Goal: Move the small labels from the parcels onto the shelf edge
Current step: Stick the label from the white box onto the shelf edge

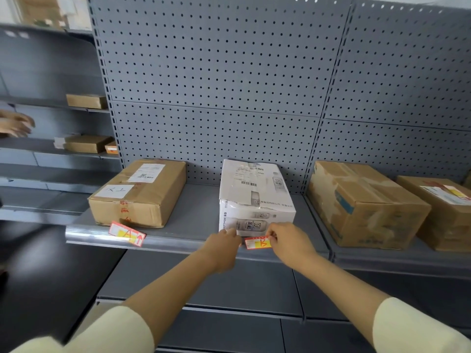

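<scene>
We hold label B [258, 243] at the shelf edge [178, 242], just below the white parcel [254, 197]. Our left hand [224, 244] pinches its left end, our right hand [288, 242] its right end, both closed on it. Label A [126, 233] sits tilted on the edge to the left, below the brown parcel [139, 193]. Two more boxes [367, 202] stand on the next bay, with no small label visible on them

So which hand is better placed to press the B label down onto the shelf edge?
Probably the right hand: its fingers pinch the right end of the B label, which lies along the shelf edge. The left hand only meets its left end.
</scene>
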The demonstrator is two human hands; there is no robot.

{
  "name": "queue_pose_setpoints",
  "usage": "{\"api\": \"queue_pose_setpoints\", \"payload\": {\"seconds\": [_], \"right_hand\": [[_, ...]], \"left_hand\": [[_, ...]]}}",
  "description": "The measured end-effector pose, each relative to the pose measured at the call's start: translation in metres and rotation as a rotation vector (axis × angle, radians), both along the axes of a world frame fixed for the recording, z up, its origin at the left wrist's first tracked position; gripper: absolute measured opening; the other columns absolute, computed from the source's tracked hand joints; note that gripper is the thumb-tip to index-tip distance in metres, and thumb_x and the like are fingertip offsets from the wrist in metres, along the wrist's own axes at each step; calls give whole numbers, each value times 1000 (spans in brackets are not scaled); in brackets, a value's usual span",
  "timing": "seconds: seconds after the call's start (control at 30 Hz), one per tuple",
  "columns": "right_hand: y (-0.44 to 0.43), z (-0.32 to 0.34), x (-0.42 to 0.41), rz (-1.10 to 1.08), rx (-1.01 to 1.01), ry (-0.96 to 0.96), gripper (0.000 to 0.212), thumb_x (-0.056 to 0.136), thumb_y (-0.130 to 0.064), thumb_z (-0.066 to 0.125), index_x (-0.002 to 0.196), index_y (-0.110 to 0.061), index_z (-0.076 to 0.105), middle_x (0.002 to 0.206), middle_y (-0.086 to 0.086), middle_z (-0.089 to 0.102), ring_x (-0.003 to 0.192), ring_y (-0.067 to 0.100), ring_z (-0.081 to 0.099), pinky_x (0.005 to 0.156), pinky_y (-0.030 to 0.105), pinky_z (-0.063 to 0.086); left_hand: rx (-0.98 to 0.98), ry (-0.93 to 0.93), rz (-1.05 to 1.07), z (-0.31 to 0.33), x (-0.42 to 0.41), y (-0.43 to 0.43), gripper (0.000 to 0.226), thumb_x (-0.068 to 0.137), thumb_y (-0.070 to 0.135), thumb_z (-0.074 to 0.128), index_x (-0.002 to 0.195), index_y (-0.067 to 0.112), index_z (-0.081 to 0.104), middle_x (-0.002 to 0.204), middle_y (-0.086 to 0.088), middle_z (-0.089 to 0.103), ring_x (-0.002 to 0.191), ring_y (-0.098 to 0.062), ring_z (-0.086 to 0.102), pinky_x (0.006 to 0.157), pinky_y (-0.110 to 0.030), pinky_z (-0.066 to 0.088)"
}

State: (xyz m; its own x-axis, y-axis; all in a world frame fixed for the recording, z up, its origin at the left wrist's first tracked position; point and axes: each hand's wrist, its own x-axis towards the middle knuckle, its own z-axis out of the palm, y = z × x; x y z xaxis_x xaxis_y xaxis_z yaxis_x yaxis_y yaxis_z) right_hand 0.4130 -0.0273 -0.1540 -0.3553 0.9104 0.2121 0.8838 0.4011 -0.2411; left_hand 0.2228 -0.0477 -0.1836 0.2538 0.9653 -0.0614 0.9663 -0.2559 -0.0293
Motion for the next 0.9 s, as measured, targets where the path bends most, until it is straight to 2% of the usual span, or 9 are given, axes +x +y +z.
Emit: {"api": "queue_pose_setpoints", "payload": {"seconds": [0.17, 0.27, 0.57, 0.7, 0.9], "right_hand": [[3, -1, 1, 16, 6, -11, 20, 91, -14, 48, 98, -19, 66, 105, 2, 67, 88, 21, 61, 71, 31, 51], [5, -1, 2, 23, 14, -5, 19, 92, -15, 48, 98, -19, 66, 104, 1, 67, 86, 20, 61, 70, 31, 51], [8, -6, 1, 38, 8, 20, 19, 92, -15, 49, 99, -19, 66, 105, 1, 67, 86, 19, 62, 65, 25, 44], [7, -6, -1, 56, 4, 21, 19, 93, -16, 49, 101, -18, 66, 105, 1, 68, 87, 18, 62, 69, 27, 49], [6, -7, 0, 62, 2, 15, 18, 93, -16, 49, 99, -19, 65, 105, 0, 68, 87, 18, 62, 72, 29, 52]], "left_hand": [[36, 6, 45, -6, 2, -9, 50, 84, 7, 52, 132, 9, 38, 133, -12, 48, 122, -31, 42, 94, -43, 47], [111, 28, 105, -7, 1, -15, 42, 86, 6, 53, 126, 7, 42, 130, -12, 47, 116, -29, 47, 93, -38, 45], [188, -26, 135, -12, -7, -17, 41, 85, 3, 53, 125, 10, 45, 128, -8, 49, 114, -24, 49, 95, -34, 45], [198, 3, 124, -13, -5, -17, 36, 86, 5, 54, 122, 10, 51, 127, -8, 49, 114, -25, 47, 95, -34, 44], [234, -7, 39, -18, -3, -23, 40, 84, 4, 54, 123, 14, 48, 128, -5, 48, 113, -24, 48, 96, -34, 41]]}}
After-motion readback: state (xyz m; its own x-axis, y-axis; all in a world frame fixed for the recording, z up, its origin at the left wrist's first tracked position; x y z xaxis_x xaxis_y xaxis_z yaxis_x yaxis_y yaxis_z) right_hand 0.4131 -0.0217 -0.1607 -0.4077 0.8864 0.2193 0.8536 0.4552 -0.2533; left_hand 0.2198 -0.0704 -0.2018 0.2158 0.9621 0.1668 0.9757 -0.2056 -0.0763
